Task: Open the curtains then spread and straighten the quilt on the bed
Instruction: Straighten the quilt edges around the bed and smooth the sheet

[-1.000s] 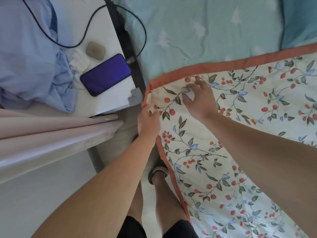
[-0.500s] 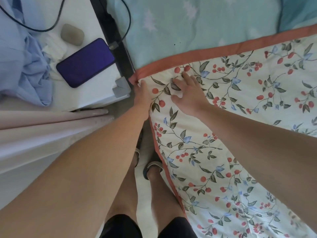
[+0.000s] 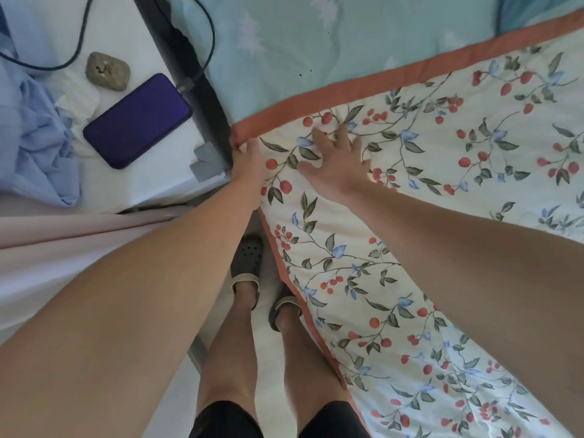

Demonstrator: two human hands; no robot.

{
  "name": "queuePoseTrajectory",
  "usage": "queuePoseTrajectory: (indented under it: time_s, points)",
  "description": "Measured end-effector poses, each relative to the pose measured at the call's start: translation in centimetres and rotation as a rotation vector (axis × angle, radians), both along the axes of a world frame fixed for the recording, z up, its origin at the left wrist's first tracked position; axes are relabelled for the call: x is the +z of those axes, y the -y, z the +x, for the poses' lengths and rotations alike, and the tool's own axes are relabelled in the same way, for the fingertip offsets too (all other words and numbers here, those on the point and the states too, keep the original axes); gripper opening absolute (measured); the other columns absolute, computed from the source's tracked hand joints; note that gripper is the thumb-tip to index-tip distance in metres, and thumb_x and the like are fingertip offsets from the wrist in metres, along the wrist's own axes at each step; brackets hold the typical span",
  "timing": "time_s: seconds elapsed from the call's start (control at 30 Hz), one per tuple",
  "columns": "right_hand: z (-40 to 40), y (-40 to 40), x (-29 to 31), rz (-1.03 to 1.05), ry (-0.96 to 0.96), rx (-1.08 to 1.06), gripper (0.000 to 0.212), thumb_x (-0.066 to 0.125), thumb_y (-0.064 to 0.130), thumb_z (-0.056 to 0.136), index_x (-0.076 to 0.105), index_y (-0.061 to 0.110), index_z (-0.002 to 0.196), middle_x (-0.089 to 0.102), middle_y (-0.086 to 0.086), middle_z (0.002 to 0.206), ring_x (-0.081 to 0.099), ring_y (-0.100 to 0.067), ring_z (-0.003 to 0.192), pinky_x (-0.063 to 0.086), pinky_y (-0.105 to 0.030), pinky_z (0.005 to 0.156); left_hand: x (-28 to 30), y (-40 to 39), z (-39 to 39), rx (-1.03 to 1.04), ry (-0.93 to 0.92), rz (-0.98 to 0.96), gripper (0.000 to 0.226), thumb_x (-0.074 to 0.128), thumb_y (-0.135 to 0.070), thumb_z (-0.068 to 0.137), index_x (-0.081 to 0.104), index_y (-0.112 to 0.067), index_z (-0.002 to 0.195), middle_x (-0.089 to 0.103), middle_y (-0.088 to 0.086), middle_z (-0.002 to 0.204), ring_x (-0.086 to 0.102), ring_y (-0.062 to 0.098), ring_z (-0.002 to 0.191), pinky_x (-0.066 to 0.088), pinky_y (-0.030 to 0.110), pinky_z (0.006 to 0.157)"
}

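Note:
The quilt (image 3: 442, 191), cream with red berries, green leaves and an orange border, lies over the bed's teal sheet (image 3: 316, 45). My left hand (image 3: 249, 165) grips the quilt's near-left corner at the orange border. My right hand (image 3: 338, 159) lies flat on the quilt beside it, fingers spread and pressing the fabric. A pale pink curtain (image 3: 63, 248) hangs bunched at the left, below the bedside table.
A white bedside table (image 3: 132, 36) holds a purple phone (image 3: 139, 121) on a charging cable, a grey pebble-like case (image 3: 107, 71) and a crumpled blue cloth (image 3: 34, 137). My feet in sandals (image 3: 246, 263) stand in the narrow gap beside the bed.
My right hand let go of the pinched fabric and spread flat on the quilt. My left hand slid up to the corner, which now lies further toward the head of the bed.

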State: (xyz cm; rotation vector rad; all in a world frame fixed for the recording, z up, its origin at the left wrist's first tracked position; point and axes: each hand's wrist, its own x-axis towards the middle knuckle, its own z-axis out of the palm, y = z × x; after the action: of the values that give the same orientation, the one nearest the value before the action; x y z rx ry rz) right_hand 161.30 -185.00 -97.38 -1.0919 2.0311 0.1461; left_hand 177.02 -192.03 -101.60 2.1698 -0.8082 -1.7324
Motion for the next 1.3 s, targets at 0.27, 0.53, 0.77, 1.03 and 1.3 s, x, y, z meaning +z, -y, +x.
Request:
queuePoseTrajectory:
  time_s: [0.27,0.53,0.77,1.03,1.3]
  points:
    - [-4.3,-4.5,1.9,-0.243,0.139,0.154,0.068,0.057,0.047,0.095,0.041,0.036,0.160,0.014,-0.002,0.177,0.016,-0.031,0.162,0.022,-0.061,0.126,5.1,0.8,-7.1,-0.737,0.331,-0.551,0.060,0.048,-0.031,0.103,0.036,-0.016,0.160,0.045,0.012,0.160,0.038,0.032,0.149,0.026,0.048,0.125]
    - [-4.5,-8.1,1.2,-0.098,0.173,0.020,0.070,0.059,0.050,0.098,0.038,0.028,0.161,0.014,-0.004,0.177,0.007,-0.036,0.162,0.018,-0.059,0.129,3.7,5.8,-8.2,-1.234,0.609,-0.563,0.036,0.060,-0.034,0.099,0.057,-0.023,0.134,0.059,0.012,0.135,0.051,0.037,0.130,0.042,0.050,0.105]
    - [-0.5,-12.0,1.6,-0.212,0.084,-0.196,0.062,0.052,0.045,0.095,0.051,0.024,0.153,0.023,-0.012,0.174,0.017,-0.036,0.161,0.025,-0.058,0.127,4.2,7.3,-5.4,-1.015,0.624,-0.469,0.026,0.060,-0.033,0.098,0.072,-0.021,0.118,0.071,0.009,0.123,0.063,0.038,0.118,0.050,0.042,0.095]
    - [3.3,-19.9,1.2,-0.277,0.118,-0.179,0.056,0.050,0.044,0.099,0.057,0.023,0.151,0.036,-0.006,0.169,0.031,-0.032,0.157,0.030,-0.058,0.124,6.7,-5.6,-6.0,-0.482,0.395,-0.481,0.074,0.067,-0.025,0.094,0.033,-0.021,0.159,0.032,0.007,0.165,0.032,0.029,0.150,0.029,0.045,0.123]
    - [4.1,-25.5,3.3,-0.208,0.202,-0.287,0.041,0.055,0.035,0.103,0.067,0.018,0.138,0.057,-0.003,0.154,0.046,-0.027,0.146,0.036,-0.038,0.120,4.3,-23.7,1.9,-0.279,0.107,0.210,0.059,0.050,-0.042,0.099,0.035,-0.030,0.155,0.058,0.002,0.141,0.059,0.028,0.119,0.049,0.051,0.109]
